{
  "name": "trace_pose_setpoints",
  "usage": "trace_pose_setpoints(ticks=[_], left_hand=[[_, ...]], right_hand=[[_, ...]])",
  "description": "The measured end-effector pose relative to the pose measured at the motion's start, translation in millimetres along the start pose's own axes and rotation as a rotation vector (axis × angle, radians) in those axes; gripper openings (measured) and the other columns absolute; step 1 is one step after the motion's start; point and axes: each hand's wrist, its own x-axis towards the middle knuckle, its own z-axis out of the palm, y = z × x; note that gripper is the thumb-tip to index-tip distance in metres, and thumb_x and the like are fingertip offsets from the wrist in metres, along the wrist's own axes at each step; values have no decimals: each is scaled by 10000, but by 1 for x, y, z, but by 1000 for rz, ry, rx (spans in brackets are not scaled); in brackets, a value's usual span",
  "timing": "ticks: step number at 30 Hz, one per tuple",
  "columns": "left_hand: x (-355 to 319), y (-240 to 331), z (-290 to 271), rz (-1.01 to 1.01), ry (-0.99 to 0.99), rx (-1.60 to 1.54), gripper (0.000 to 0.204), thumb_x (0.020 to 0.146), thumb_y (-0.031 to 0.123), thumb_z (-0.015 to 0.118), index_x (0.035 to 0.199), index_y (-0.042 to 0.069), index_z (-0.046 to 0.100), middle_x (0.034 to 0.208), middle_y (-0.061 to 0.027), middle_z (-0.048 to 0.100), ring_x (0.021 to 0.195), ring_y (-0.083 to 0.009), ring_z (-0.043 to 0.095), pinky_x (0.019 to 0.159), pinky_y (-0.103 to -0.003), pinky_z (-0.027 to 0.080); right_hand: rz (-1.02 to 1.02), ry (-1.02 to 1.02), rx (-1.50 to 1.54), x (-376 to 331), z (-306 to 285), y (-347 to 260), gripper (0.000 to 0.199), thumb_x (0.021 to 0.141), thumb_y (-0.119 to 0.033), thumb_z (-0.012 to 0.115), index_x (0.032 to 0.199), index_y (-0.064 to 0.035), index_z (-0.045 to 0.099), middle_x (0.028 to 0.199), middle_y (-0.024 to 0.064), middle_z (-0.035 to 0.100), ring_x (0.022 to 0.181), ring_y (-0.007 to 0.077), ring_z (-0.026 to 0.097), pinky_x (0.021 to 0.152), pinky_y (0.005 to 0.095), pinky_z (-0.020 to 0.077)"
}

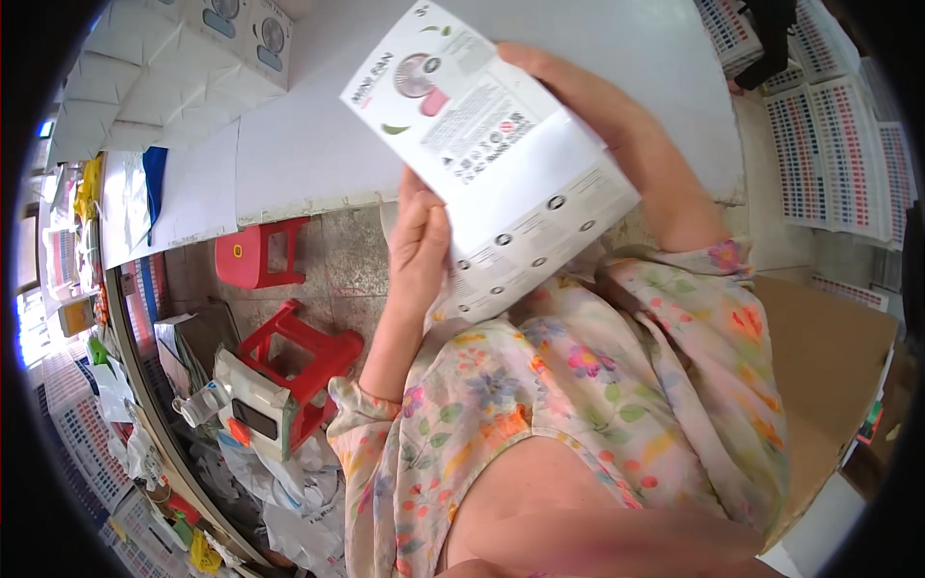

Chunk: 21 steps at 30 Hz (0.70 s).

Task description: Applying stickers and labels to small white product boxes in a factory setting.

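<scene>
Floral sleeves frame both hands gripping a flat white printed carton held up over the white table edge, left hand pinching its lower edge, right hand closed on the far side, red stools below

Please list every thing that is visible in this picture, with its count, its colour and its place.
flat carton blank: one, white, printed, held up in both hands
table: one, white top, behind the blank
folded boxes: several, white, table's far left corner
plastic stools: two, red, floor at left
cardboard box: one, brown, at right
colour-chart sheets: several, white, upper right
left hand: grips blank's lower left edge
right hand: behind blank's upper right edge
</scene>
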Motion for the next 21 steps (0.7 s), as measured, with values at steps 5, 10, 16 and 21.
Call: trace_pose_setpoints(ticks=[5,10,16,21], left_hand=[[26,-17,41,-475,-188,-396,265,1044,201,474,1064,-25,612,1309,-60,546,1082,-87,522,872,-239,443],[32,-15,58,-567,-498,-115,286,1056,243,464,1050,-1,613,895,23,563,835,-68,460,772,-247,437],[30,-8,40,-530,-627,119,307,1062,247,449,1123,4,626,956,14,615,878,-75,509,808,-237,437],[24,7,31,-460,-538,227,305,1053,210,453,1151,-28,616,973,-51,649,906,-115,546,861,-278,454]], right_hand=[[-148,43,-672,-17,-31,-43,724,899,-522,585,1430,-45,466,1318,119,590,1114,167,590,937,274,470],[-140,176,-1783,-28,-2,-33,833,798,-444,676,1510,-144,363,1551,222,291,1392,416,315,1117,491,310],[-304,315,-1878,-25,-2,-17,881,738,-461,707,1506,-195,367,1569,183,266,1342,474,331,1115,548,282],[-212,245,-1844,-20,-9,-39,929,704,-431,726,1522,-228,334,1573,177,263,1349,456,339,1111,547,295]])
